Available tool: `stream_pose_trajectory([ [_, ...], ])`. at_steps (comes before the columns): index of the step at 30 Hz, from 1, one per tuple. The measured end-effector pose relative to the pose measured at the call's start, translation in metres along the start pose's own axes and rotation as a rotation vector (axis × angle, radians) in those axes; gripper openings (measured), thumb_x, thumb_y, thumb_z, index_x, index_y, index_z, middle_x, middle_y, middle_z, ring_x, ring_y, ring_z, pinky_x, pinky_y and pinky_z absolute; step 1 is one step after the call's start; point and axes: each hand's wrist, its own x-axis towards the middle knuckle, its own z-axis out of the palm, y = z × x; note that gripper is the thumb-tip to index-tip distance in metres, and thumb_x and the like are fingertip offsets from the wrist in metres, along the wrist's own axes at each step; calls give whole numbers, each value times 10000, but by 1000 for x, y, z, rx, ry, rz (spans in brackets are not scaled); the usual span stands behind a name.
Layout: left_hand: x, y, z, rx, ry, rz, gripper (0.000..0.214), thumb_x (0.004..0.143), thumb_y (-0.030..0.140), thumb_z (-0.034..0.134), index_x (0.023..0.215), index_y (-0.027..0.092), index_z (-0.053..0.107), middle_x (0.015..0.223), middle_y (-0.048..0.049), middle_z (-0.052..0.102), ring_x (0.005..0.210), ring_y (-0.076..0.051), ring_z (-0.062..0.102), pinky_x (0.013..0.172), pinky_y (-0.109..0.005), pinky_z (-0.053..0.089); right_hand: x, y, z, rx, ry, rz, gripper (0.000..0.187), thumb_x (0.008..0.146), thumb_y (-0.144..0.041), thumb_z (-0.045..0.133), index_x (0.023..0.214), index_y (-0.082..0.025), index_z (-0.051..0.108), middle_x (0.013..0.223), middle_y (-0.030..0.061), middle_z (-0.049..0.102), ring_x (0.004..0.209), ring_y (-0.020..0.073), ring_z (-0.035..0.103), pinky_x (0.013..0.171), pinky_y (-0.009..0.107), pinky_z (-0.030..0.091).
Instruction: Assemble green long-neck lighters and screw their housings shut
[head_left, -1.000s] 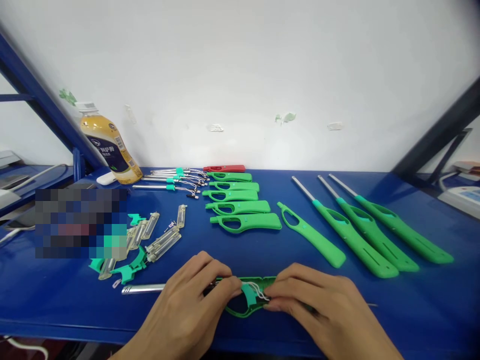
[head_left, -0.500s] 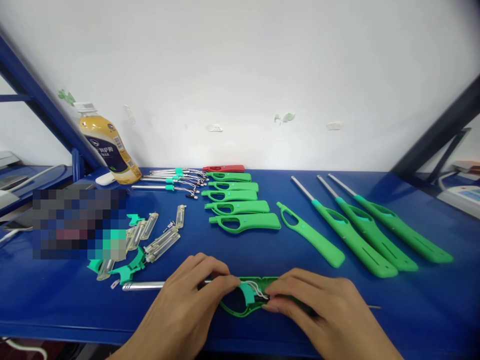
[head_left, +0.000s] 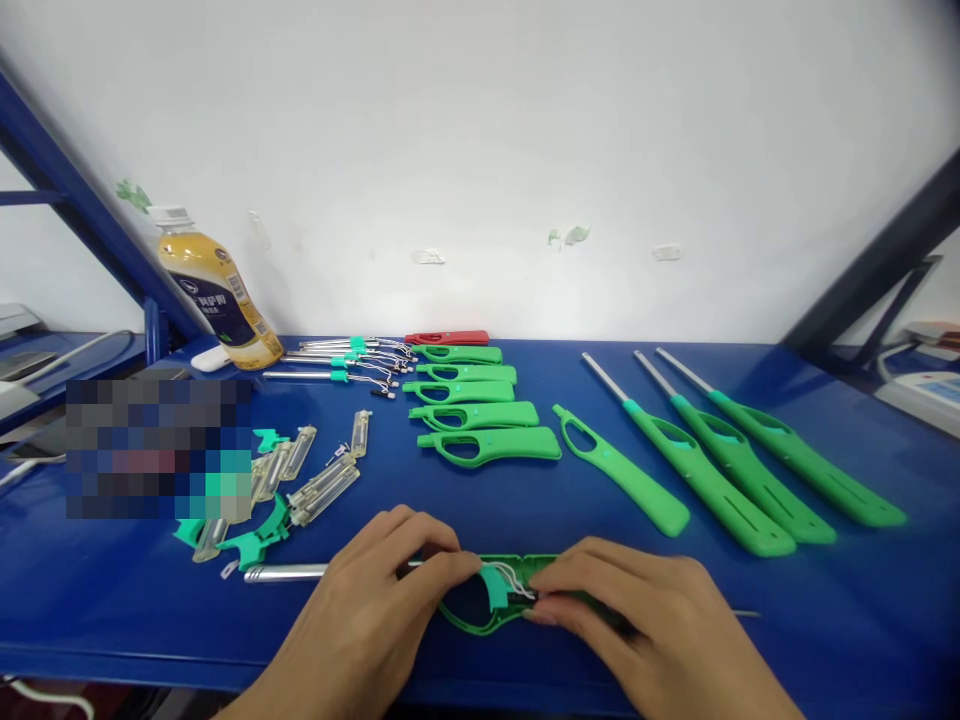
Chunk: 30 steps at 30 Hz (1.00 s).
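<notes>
An open green lighter shell half [head_left: 480,628] lies at the table's front edge between my hands. My left hand [head_left: 375,600] is closed on its left part, thumb and fingertips at the upper rim beside a teal trigger [head_left: 495,588]. A metal lighter tube [head_left: 285,573] extends leftward from under this hand. White wires [head_left: 516,580] curve from the tube side toward my right hand [head_left: 637,610]. My right fingers pinch a small dark igniter part [head_left: 535,596] at the wire ends, inside the shell. The shell's right end is hidden beneath that hand.
Green lighter shells [head_left: 487,444] lie stacked in a row behind, with a red one [head_left: 447,338]. Finished-looking lighters [head_left: 720,490] rest at right. Clear fuel tanks [head_left: 326,488], teal triggers [head_left: 251,545], wired tubes [head_left: 300,376] and a yellow bottle [head_left: 217,290] are at left.
</notes>
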Motion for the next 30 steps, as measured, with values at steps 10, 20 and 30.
stream_pose_trajectory([
  [10,0,10,-2,5,12,-7,147,1077,154,579,1155,185,699,1007,-62,698,857,-189,639,783,-318,582,-2,-2,-6,-38,-50,-33,281,1147,-387,478,1150,-406,759,1054,-116,785,790,71,770,765,130,589],
  [20,2,11,-1,16,5,-4,100,1090,201,591,1047,187,681,945,-56,695,784,-183,631,724,-305,582,1,-6,-6,-25,-9,38,271,1112,-416,557,954,-356,768,942,-90,764,720,87,756,706,148,593],
  [30,1,14,0,132,-20,36,201,1110,185,517,1224,190,683,978,-61,712,830,-220,641,790,-372,596,-3,-6,-4,-91,-25,-25,272,1136,-376,505,1064,-345,765,1000,-62,769,765,89,769,729,149,598],
])
